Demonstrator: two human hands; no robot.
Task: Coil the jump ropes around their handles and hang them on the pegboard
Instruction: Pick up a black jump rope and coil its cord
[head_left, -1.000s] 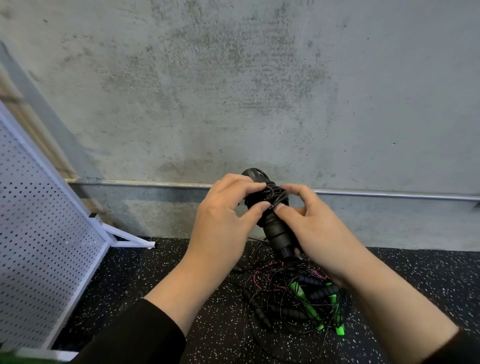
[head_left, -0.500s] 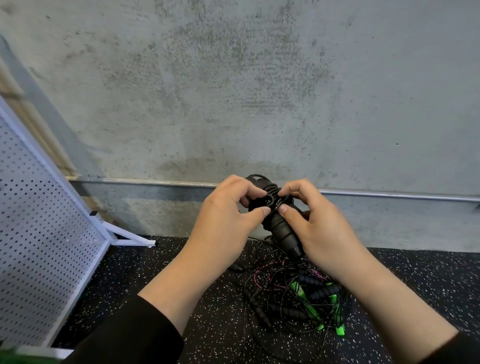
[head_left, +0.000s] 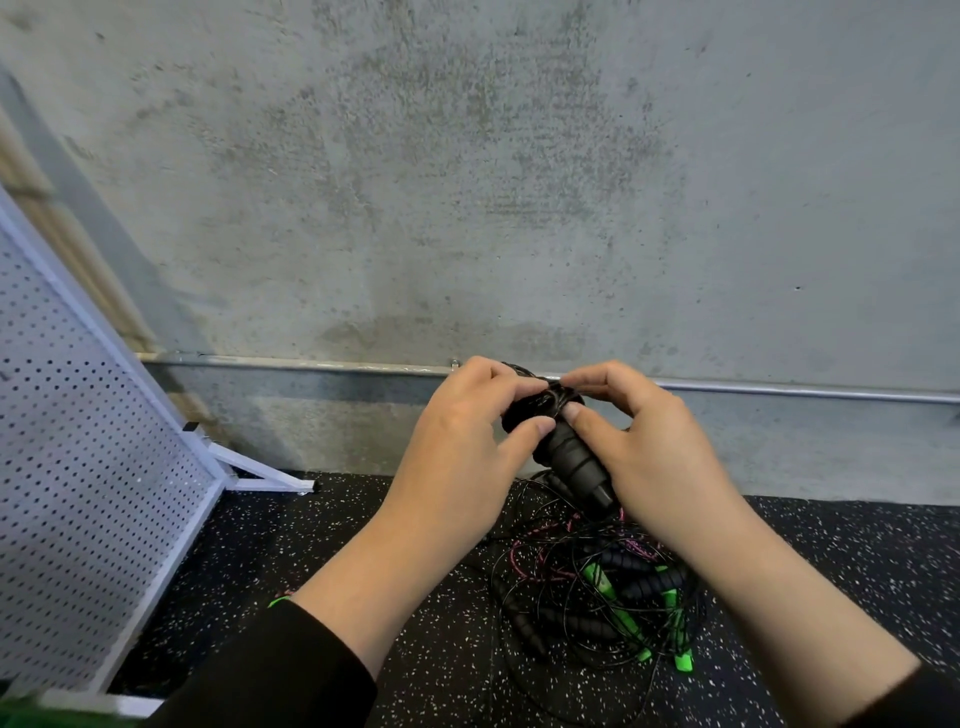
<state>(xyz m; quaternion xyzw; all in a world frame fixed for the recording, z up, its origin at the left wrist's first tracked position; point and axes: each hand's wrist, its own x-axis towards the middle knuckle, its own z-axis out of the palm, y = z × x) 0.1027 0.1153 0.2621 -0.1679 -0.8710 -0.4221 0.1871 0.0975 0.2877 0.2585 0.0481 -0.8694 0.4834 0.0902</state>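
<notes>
A black jump rope is held up in front of a grey concrete wall, above the floor. Its handles are bundled together and tilted, the lower end pointing down and to the right, and thin black cord is coiled around the upper end. The left hand is curled around the coiled top, with the thumb pressed against the side of the bundle. The right hand is also closed on the rope: its fingers are bent over the coils at the top and its thumb is laid against the handle. Beneath the hands, a tangled pile of ropes is spread on the black speckled floor; black and green handles and a pink cord are seen in it. A white pegboard is leaned at the left, well apart from the held rope. A metal pipe is run along the wall.
</notes>
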